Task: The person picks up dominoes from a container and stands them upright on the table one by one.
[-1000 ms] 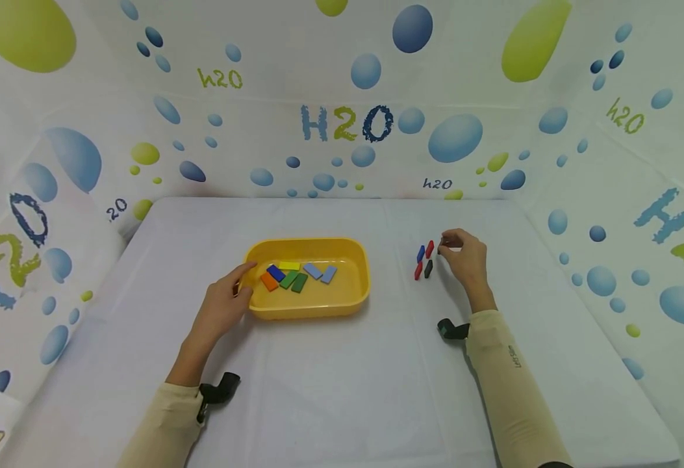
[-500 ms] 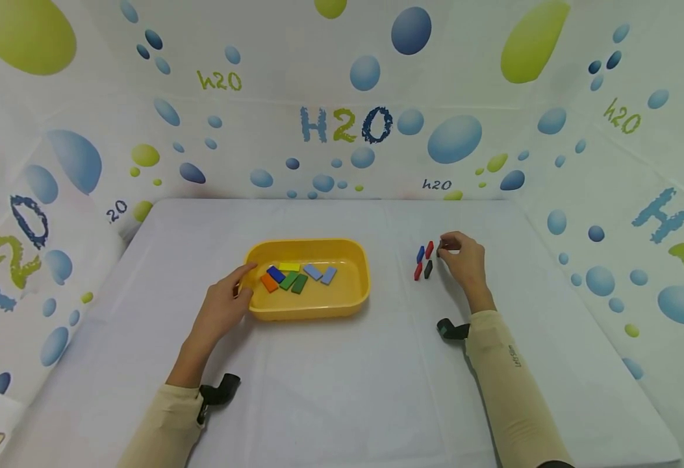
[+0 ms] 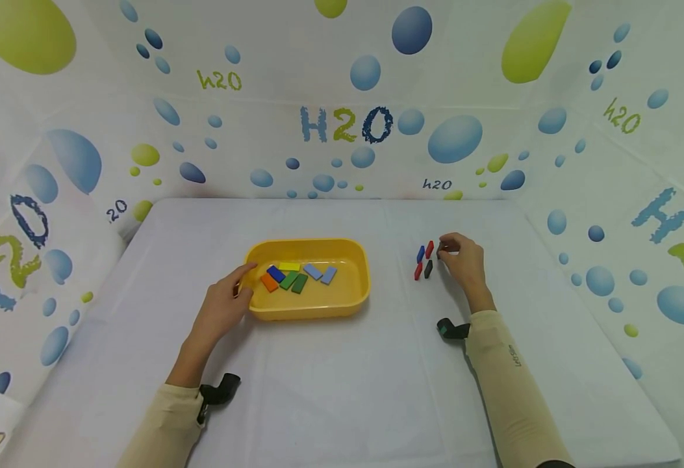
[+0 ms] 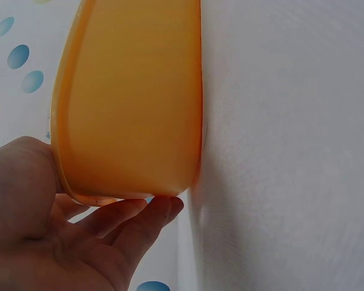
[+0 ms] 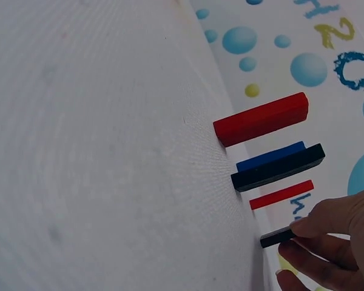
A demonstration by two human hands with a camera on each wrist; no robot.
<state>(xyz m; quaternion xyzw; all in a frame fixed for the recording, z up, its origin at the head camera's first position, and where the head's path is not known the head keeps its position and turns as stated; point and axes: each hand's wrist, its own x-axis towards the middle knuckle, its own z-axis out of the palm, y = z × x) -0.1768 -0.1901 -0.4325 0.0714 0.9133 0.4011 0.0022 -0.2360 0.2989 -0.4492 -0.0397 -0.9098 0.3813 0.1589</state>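
My left hand (image 3: 225, 302) grips the left end of a yellow plastic tray (image 3: 347, 289), thumb at its rim and fingers against the end wall. Inside the tray, flat domino-like tiles lie toward the left: orange, dark blue, yellow, green and light blue. My right hand (image 3: 464, 260) pinches a black tile (image 5: 276, 237) between thumb and fingers; the tile stands on end, its lower end at the cloth. Beside it stand a red tile (image 3: 429, 249), a blue tile (image 3: 420, 253), another red tile (image 3: 418, 271) and another black tile (image 3: 429, 268), all upright.
A white cloth (image 3: 342, 383) covers the table. Behind and at both sides hangs a white sheet (image 3: 248, 39) printed with blue and green drops. A black wrist camera sits on each sleeve.
My right hand has shifted very slightly toward me, still pinching the black tile upright. The left hand, the tray and the other tiles have stayed in place.
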